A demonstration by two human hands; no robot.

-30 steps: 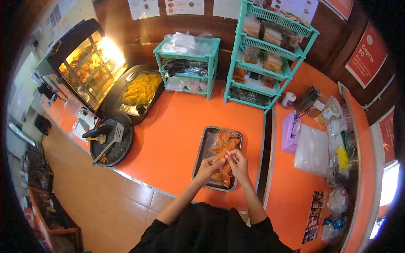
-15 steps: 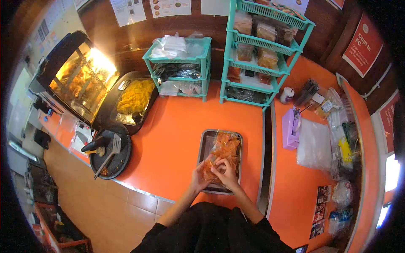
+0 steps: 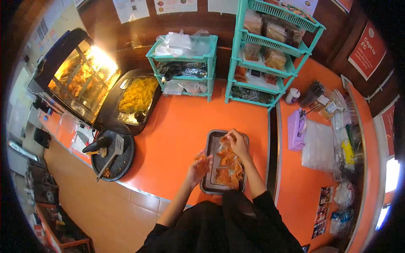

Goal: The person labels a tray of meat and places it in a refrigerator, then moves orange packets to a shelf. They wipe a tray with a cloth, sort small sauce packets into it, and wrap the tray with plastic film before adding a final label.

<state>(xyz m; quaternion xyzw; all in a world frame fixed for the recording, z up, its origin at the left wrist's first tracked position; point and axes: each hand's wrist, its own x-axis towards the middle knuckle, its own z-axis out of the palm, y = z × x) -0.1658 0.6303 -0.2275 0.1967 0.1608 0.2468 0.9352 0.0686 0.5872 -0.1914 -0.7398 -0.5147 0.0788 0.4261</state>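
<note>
A dark rectangular tray point(image 3: 209, 184) on the orange counter holds several small clear plastic packets of orange-red sauce point(image 3: 228, 162). My left hand point(image 3: 195, 172) is at the tray's left edge, its fingers closed around one sauce packet point(image 3: 203, 165). Over the far right part of the tray is my right hand point(image 3: 238, 143), fingers curled and pinching at the upper end of another packet point(image 3: 223, 147). The fingertips of the right hand are partly hidden.
Left of the tray stand a stone mortar point(image 3: 127, 161) with a spatula point(image 3: 114, 157), a pan of yellow food point(image 3: 137, 98) and a lit display case point(image 3: 78, 78). Teal racks point(image 3: 211, 51) line the back. A purple dispenser point(image 3: 295, 134) and plastic bags point(image 3: 317, 145) lie right.
My hands were together over the packets and have moved apart. The right moved up to the tray's far end; the left stayed at the left side with a packet. The view shifted slightly.
</note>
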